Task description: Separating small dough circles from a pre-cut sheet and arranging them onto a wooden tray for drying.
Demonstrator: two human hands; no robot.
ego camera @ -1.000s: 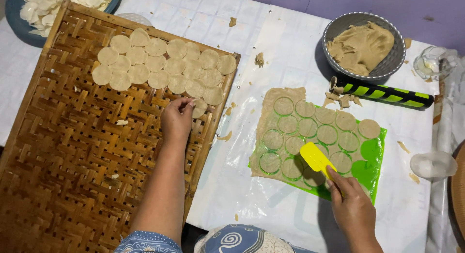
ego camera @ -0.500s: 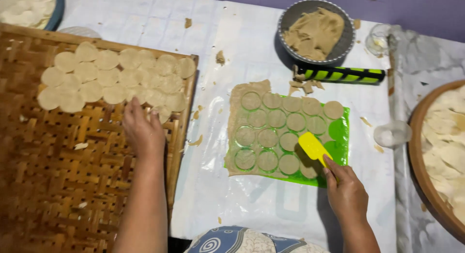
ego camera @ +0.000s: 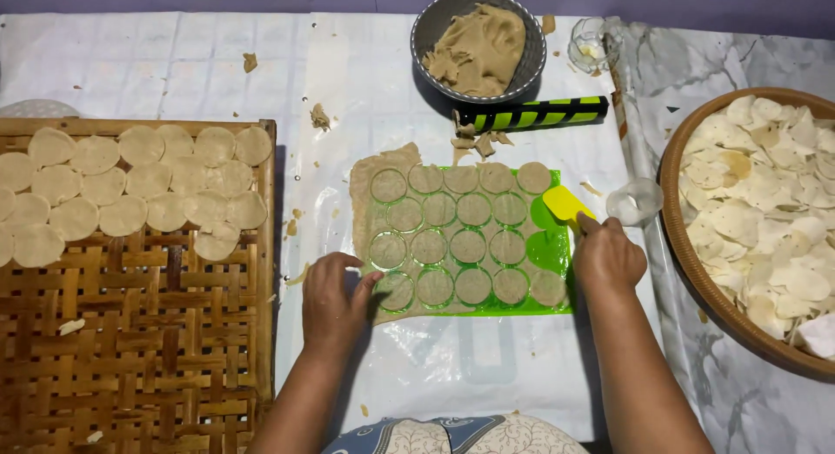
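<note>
The left hand (ego camera: 333, 299) is lying open with fingertips touching the cut dough (ego camera: 452, 237) on the green mat (ego camera: 546, 245), while the right hand (ego camera: 606, 261), at the mat's right edge, is gripping a yellow scraper (ego camera: 566, 203).

Woven bamboo tray (ego camera: 130, 350) bearing dough rounds; grey bowl (ego camera: 429, 36) of dough; striped rolling pin (ego camera: 535, 114); round basket (ego camera: 687, 254) of crackers; small glass (ego camera: 634, 201).
</note>
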